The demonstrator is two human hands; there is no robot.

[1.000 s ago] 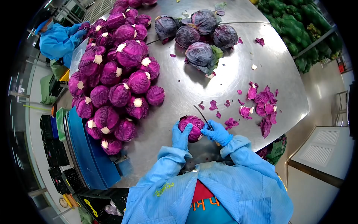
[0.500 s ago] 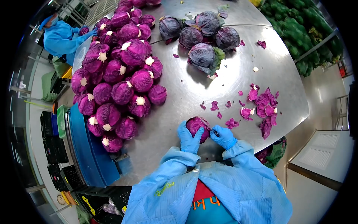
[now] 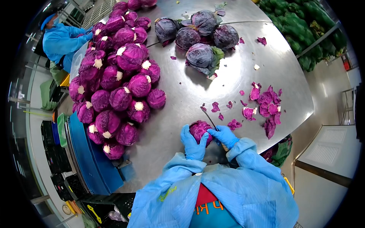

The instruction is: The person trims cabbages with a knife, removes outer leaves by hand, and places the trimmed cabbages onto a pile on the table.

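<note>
My left hand [image 3: 193,144], in a blue glove, is wrapped round the left side of a red cabbage [image 3: 199,130] close to my body. My right hand [image 3: 224,136], gloved too, is closed on a knife [image 3: 210,118] beside the cabbage's right side. The knife's thin dark blade points up and away to the left, past the cabbage, and its light handle end shows below my palm. Whether the blade touches the cabbage I cannot tell. Torn purple leaf pieces [image 3: 234,124] lie just beyond my right hand.
Trimmed red cabbages [image 3: 121,99] are heaped along the left of the metal table [image 3: 178,91]. Several darker, untrimmed cabbages [image 3: 200,57] sit at the back. A leaf pile [image 3: 269,102] lies right. Green net sacks [image 3: 304,22] stand beyond. A person in blue [image 3: 62,40] works far left.
The knife has swung into view, its blade now pointing up and left from my right hand. That hand has shifted slightly left, against the cabbage. My view has moved a little.
</note>
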